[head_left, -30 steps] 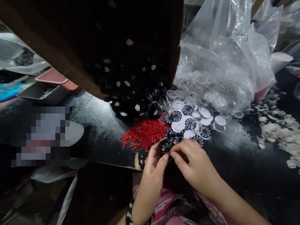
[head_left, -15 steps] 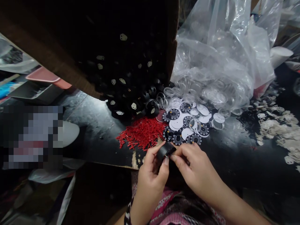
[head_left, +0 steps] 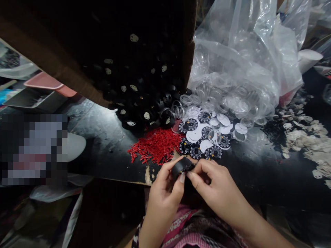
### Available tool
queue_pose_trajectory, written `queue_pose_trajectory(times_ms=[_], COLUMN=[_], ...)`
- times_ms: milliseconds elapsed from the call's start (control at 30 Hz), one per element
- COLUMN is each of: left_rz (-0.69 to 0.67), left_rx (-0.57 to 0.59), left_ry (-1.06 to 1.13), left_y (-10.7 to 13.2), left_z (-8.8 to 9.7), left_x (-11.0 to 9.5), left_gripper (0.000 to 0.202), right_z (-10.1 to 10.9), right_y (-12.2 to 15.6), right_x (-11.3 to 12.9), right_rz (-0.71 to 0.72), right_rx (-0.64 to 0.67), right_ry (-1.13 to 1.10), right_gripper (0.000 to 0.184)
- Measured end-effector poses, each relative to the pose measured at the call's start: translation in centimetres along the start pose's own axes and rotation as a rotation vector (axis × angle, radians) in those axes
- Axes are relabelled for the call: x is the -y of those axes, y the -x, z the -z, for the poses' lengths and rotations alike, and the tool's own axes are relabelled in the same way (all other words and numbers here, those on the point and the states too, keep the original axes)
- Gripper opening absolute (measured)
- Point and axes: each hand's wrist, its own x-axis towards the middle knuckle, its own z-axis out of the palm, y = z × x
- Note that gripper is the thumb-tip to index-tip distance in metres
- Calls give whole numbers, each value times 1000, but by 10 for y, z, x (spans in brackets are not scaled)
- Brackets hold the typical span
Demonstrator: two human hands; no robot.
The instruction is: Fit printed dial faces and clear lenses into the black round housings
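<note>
Ahead of the hands, the red pins (head_left: pixel 156 147) and printed dials (head_left: pixel 204 139) crowd the surface (head_left: pixel 108 144). Behind them the cardboard box (head_left: pixel 77 51) of black housings (head_left: pixel 144 106) and the clear bag (head_left: pixel 240 62) wall off the back. Bare surface opens left of the pins.

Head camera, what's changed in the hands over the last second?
The black round casing, dial face up a second ago, has been tipped edge-on between both hands. The left hand and right hand kept their pinch on it. The red pins, printed dials and clear lenses lie as before.
</note>
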Motion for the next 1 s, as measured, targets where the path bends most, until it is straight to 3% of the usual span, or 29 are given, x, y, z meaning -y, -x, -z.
queue_pose_trajectory(times_ms=[167,300,400,533,667,733,800,867,1000], left_rz=[263,307,345,376,373,374,396,439,494], left_rx=[106,28,-2,10,-15,23,87,125,140], left_ry=[256,246,312,445,449,536,622,665,725], left_y=[-5,-1,2,4,-1,-5,-7,-8,-9], left_z=[4,4,-2,-14,-16,-16,-17,-18,-18], left_x=[10,18,19,18,16,15,14,13,14], left_gripper=[42,45,37,38,39,36,33,29,27], right_z=[4,1,-3,-2,21,36,49,56,56], right_y=[-7,-12,-14,-13,-20,-31,-42,-51,-48], right_x=[-5,-11,-11,-3,-13,-29,-48,-63,-62], right_rz=[194,329,372,204,40,-12,-67,-75,-52], right_rx=[-30,0,-29,-72,74,-30,-167,-179,-205], right_ry=[189,446,492,382,200,273,486,626,428], right_gripper=[8,13,17,12,10,8,26,38,27])
